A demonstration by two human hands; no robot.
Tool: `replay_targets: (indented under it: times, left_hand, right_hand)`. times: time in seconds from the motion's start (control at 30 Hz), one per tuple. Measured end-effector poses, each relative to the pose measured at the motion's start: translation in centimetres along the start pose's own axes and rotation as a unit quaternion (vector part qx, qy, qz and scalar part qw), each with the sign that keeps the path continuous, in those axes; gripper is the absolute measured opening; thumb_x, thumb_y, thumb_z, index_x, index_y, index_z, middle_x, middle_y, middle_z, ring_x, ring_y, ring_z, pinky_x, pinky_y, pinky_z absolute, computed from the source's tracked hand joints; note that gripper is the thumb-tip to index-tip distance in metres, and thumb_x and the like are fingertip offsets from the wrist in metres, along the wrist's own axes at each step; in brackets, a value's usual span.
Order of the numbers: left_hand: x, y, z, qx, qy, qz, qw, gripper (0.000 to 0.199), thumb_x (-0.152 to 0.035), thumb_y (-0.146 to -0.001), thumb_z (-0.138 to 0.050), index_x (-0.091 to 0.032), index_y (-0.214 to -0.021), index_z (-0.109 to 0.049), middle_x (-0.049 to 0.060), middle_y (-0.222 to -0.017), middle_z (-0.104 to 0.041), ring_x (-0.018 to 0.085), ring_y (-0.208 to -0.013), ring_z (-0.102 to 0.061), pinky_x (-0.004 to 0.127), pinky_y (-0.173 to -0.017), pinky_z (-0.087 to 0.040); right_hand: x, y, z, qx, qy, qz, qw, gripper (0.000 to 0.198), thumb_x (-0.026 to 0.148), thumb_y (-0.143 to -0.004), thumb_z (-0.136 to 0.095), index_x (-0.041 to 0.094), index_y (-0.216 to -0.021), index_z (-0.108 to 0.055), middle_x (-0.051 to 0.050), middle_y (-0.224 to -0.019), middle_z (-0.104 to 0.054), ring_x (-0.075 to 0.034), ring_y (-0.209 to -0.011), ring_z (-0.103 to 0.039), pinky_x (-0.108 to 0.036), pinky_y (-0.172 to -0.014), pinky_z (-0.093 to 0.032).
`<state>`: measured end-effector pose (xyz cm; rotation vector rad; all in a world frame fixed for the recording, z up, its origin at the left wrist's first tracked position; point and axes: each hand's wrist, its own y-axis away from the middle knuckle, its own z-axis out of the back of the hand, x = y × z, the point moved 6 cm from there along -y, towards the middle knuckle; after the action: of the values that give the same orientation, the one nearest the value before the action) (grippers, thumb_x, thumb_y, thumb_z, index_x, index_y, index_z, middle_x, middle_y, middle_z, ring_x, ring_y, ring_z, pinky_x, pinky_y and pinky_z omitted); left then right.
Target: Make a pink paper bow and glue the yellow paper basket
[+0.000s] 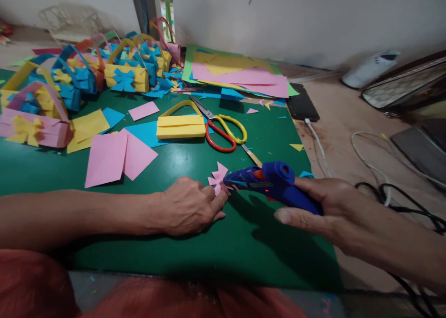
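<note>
My right hand (pixel 324 202) is wrapped round the handle of a blue hot glue gun (pixel 275 183), whose small red light is lit. Its nozzle points left, at the middle of a pink paper bow (pixel 219 175) lying on the green board. With curled fingers, my left hand (pixel 188 206) rests on the board and pins the bow's near edge at the fingertips; part of the bow is hidden. Just beyond stand a small yellow paper bag (pixel 181 126) with a handle and a pair of scissors (pixel 226 132) with red and yellow grips. A narrow blade with a tan handle (pixel 257 159) lies by the gun.
Several finished paper bags (pixel 127 78) with bows crowd the far left. Pink sheets (pixel 106 157) and yellow pieces (pixel 87 129) lie nearer. A stack of coloured paper (pixel 240 76) sits at the back. On the right are a phone (pixel 302 103), a white cable (pixel 318 141) and black cords (pixel 418 211).
</note>
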<state>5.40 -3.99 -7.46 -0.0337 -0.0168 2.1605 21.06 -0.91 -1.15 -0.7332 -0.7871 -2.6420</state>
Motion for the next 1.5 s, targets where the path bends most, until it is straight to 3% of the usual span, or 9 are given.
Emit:
replay_targets:
  times: [0.53, 0.97, 1.5]
  left_hand:
    - [0.03, 0.03, -0.15, 0.002, 0.003, 0.000, 1.000, 0.040, -0.039, -0.098, -0.034, -0.011, -0.123, -0.045, 0.007, -0.080, -0.066, 0.022, -0.062, -0.066, 0.027, -0.041, -0.038]
    - [-0.05, 0.01, 0.00, 0.002, -0.003, 0.000, 1.000, 0.042, -0.038, -0.097, -0.034, -0.009, -0.127, -0.042, 0.007, -0.082, -0.067, 0.023, -0.063, -0.067, 0.029, -0.041, -0.039]
    - [-0.04, 0.06, -0.03, -0.004, -0.003, -0.003, 1.000, 0.041, -0.038, -0.097, -0.034, -0.009, -0.125, -0.043, 0.005, -0.081, -0.066, 0.023, -0.062, -0.066, 0.030, -0.040, -0.039]
  right_hand:
    - [-0.52, 0.13, 0.14, -0.003, -0.003, -0.004, 1.000, 0.036, 0.055, -0.073, -0.055, 0.024, -0.057, -0.045, 0.006, -0.049, -0.035, -0.012, -0.044, -0.029, -0.026, -0.040, -0.021]
    - [-0.59, -0.39, -0.14, 0.008, -0.015, -0.035, 0.999, 0.034, 0.056, -0.072, -0.055, 0.023, -0.065, -0.057, 0.005, -0.053, -0.038, -0.012, -0.047, -0.032, -0.025, -0.041, -0.025]
    - [-0.37, -0.26, 0.04, -0.002, 0.007, -0.008, 1.000, 0.036, 0.056, -0.074, -0.053, 0.023, -0.060, -0.052, 0.005, -0.050, -0.039, -0.012, -0.045, -0.033, -0.025, -0.040, -0.025]
